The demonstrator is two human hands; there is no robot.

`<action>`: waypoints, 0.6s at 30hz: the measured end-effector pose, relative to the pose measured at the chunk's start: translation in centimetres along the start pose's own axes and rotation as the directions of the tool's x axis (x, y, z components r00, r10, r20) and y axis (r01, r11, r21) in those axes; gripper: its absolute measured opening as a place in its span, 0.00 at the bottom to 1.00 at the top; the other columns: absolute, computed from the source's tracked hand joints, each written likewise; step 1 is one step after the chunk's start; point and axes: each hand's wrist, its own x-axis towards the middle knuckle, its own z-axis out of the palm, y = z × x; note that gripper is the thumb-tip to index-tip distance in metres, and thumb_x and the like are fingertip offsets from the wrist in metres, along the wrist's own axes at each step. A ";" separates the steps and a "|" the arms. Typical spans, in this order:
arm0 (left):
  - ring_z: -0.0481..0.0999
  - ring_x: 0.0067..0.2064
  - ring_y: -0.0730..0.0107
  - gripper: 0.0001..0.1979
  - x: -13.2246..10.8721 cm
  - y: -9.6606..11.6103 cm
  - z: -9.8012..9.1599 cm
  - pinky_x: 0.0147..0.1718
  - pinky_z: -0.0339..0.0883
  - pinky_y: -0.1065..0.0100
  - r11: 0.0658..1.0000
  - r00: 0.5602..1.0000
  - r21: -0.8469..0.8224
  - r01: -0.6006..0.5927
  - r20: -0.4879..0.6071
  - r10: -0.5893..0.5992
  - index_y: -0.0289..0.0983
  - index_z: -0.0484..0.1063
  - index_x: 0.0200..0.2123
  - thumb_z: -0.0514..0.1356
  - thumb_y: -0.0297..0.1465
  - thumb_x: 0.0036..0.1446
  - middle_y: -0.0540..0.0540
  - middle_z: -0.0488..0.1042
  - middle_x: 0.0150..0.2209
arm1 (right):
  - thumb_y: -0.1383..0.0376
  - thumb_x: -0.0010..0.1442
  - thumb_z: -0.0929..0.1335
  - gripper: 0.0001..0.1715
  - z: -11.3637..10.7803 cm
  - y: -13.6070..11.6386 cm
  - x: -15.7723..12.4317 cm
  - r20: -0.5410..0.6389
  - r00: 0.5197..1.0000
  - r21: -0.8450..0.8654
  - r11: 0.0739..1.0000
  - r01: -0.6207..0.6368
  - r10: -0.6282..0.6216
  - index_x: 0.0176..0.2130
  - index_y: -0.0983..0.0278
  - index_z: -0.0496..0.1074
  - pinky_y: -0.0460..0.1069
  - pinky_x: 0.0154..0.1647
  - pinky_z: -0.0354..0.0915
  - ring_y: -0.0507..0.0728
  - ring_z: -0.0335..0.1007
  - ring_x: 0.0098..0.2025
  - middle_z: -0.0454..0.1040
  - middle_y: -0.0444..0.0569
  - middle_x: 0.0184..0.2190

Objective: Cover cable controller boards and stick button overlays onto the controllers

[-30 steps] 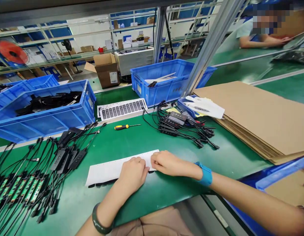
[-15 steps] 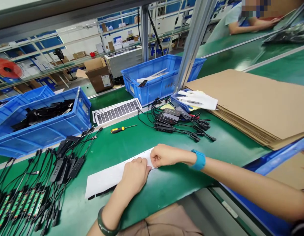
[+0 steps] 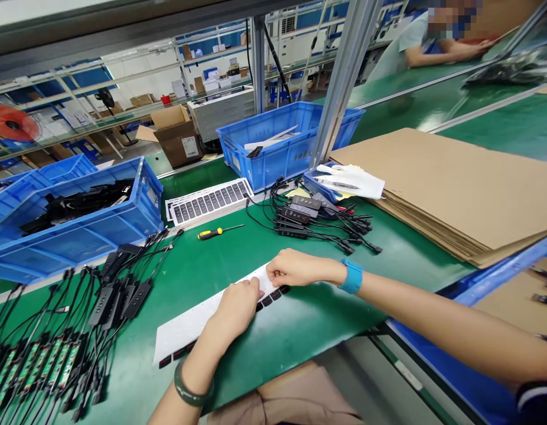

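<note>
Slantwise on the green bench (image 3: 202, 265), a white strip (image 3: 185, 330) lies along the line from eight o'clock to two, dark tabs (image 3: 267, 301) showing along its near edge. The left hand (image 3: 235, 304) rests on it, fingers bent and drawn together. The right hand (image 3: 295, 268) is at the strip's two o'clock end, fingers curled in with the thumb close against them; whether they pinch the strip, I cannot tell.

Taking the strip as the hub, a screwdriver (image 3: 215, 232) lies at twelve o'clock, with printed sheets (image 3: 211, 203) beyond. Between one and two is a heap of cabled boxes (image 3: 295, 215); at two, farther off, stacked cardboard (image 3: 451, 183). More black boxes (image 3: 103, 304) lie at nine, circuit boards (image 3: 56, 360) at eight, a blue bin (image 3: 78, 230) at ten.
</note>
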 end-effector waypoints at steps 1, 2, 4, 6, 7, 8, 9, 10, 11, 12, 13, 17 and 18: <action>0.80 0.43 0.52 0.11 0.0 -0.1 0.0 0.39 0.67 0.61 1.000 1.000 -0.013 0.001 -0.003 -0.001 0.34 0.67 0.44 0.47 0.30 0.69 0.35 0.79 0.42 | 0.69 0.60 0.66 0.09 0.1 -0.2 0.0 -0.018 1.000 -0.018 1.000 -0.015 0.015 0.32 0.64 0.77 0.47 0.30 0.53 0.57 0.73 0.31 0.79 0.50 0.28; 0.80 0.43 0.52 0.11 0.1 -0.3 0.0 0.39 0.67 0.61 1.000 1.000 -0.028 0.002 -0.006 -0.002 0.35 0.67 0.44 0.46 0.30 0.69 0.35 0.79 0.42 | 0.70 0.62 0.64 0.11 0.3 -0.4 0.0 -0.037 0.999 -0.033 0.999 -0.031 0.030 0.34 0.66 0.76 0.48 0.30 0.53 0.59 0.73 0.32 0.79 0.53 0.30; 0.80 0.42 0.53 0.12 0.3 -0.5 0.1 0.39 0.66 0.62 0.998 1.000 -0.064 0.004 -0.017 -0.005 0.35 0.68 0.43 0.46 0.31 0.69 0.37 0.79 0.41 | 0.70 0.65 0.61 0.13 0.8 -0.8 0.0 -0.061 0.998 -0.048 0.998 -0.036 0.033 0.38 0.68 0.75 0.49 0.31 0.53 0.61 0.73 0.34 0.79 0.58 0.32; 0.80 0.42 0.54 0.12 0.4 -0.8 0.1 0.39 0.65 0.63 0.994 0.999 -0.106 0.003 -0.032 -0.006 0.36 0.69 0.43 0.47 0.32 0.69 0.38 0.80 0.40 | 0.67 0.66 0.62 0.12 1.1 -1.1 0.0 -0.058 0.998 -0.034 0.999 0.011 -0.013 0.40 0.67 0.75 0.49 0.33 0.55 0.60 0.74 0.37 0.79 0.57 0.36; 0.80 0.42 0.56 0.12 0.3 -0.9 0.1 0.38 0.65 0.64 0.992 0.999 -0.130 -0.001 -0.041 -0.004 0.36 0.70 0.43 0.48 0.33 0.69 0.39 0.80 0.40 | 0.66 0.66 0.63 0.11 1.2 -1.1 0.0 -0.053 0.998 -0.022 0.999 0.040 -0.041 0.39 0.65 0.75 0.48 0.34 0.55 0.60 0.73 0.39 0.79 0.55 0.37; 0.79 0.41 0.57 0.13 0.1 -1.1 0.1 0.38 0.65 0.66 0.988 0.999 -0.156 -0.010 -0.048 0.002 0.37 0.71 0.42 0.48 0.34 0.69 0.41 0.80 0.40 | 0.65 0.65 0.64 0.09 1.3 -1.2 0.1 -0.051 0.997 -0.010 0.998 0.062 -0.063 0.38 0.64 0.75 0.48 0.34 0.56 0.59 0.73 0.39 0.79 0.53 0.37; 0.79 0.40 0.60 0.13 -0.1 -1.4 0.0 0.37 0.65 0.67 0.983 0.998 -0.182 -0.023 -0.054 0.013 0.37 0.71 0.41 0.49 0.35 0.68 0.43 0.80 0.39 | 0.65 0.65 0.65 0.09 1.4 -1.2 0.2 -0.052 0.996 -0.001 0.997 0.075 -0.075 0.37 0.64 0.75 0.47 0.34 0.55 0.59 0.72 0.39 0.78 0.52 0.37; 0.79 0.39 0.62 0.12 -0.5 -1.8 -0.1 0.36 0.64 0.69 0.977 0.998 -0.208 -0.039 -0.059 0.027 0.38 0.72 0.40 0.51 0.37 0.67 0.44 0.80 0.38 | 0.66 0.64 0.65 0.09 1.4 -1.1 0.2 -0.058 0.995 0.008 0.997 0.078 -0.078 0.35 0.64 0.74 0.47 0.34 0.55 0.58 0.72 0.38 0.78 0.52 0.35; 0.78 0.38 0.64 0.11 -1.0 -2.2 -0.2 0.35 0.64 0.71 0.971 0.997 -0.232 -0.055 -0.066 0.040 0.38 0.73 0.39 0.54 0.38 0.66 0.46 0.80 0.38 | 0.67 0.64 0.64 0.10 1.5 -1.0 0.3 -0.065 0.995 0.018 0.997 0.078 -0.077 0.34 0.65 0.74 0.47 0.33 0.54 0.58 0.71 0.36 0.78 0.51 0.34; 0.78 0.38 0.66 0.10 -1.5 -2.7 -0.3 0.35 0.64 0.72 0.966 0.996 -0.252 -0.066 -0.075 0.049 0.38 0.73 0.38 0.58 0.38 0.64 0.47 0.79 0.38 | 0.68 0.64 0.64 0.10 1.6 -1.0 0.4 -0.070 0.995 0.029 0.996 0.080 -0.078 0.33 0.65 0.73 0.47 0.32 0.54 0.57 0.70 0.34 0.77 0.51 0.32; 0.77 0.39 0.67 0.09 -2.0 -3.2 -0.4 0.35 0.63 0.72 0.961 0.995 -0.267 -0.071 -0.084 0.050 0.38 0.74 0.38 0.60 0.37 0.62 0.48 0.79 0.38 | 0.68 0.63 0.64 0.10 1.6 -0.8 0.5 -0.072 0.994 0.043 0.995 0.086 -0.083 0.32 0.65 0.73 0.47 0.31 0.53 0.56 0.70 0.33 0.77 0.50 0.31; 0.76 0.38 0.67 0.07 -3.3 -4.8 -0.4 0.36 0.62 0.72 0.947 0.994 -0.317 -0.052 -0.104 0.020 0.38 0.77 0.34 0.59 0.32 0.62 0.49 0.79 0.36 | 0.68 0.62 0.64 0.09 1.7 -0.4 0.8 -0.060 0.990 0.098 0.986 0.137 -0.131 0.30 0.63 0.71 0.46 0.31 0.52 0.55 0.67 0.31 0.75 0.47 0.29; 0.76 0.37 0.68 0.08 -3.4 -5.1 -0.4 0.35 0.62 0.72 0.942 0.995 -0.333 -0.053 -0.101 0.020 0.39 0.77 0.34 0.58 0.32 0.62 0.49 0.80 0.35 | 0.68 0.62 0.64 0.09 1.7 -0.3 0.9 -0.056 0.988 0.109 0.983 0.148 -0.143 0.30 0.63 0.71 0.46 0.31 0.52 0.55 0.67 0.31 0.75 0.47 0.28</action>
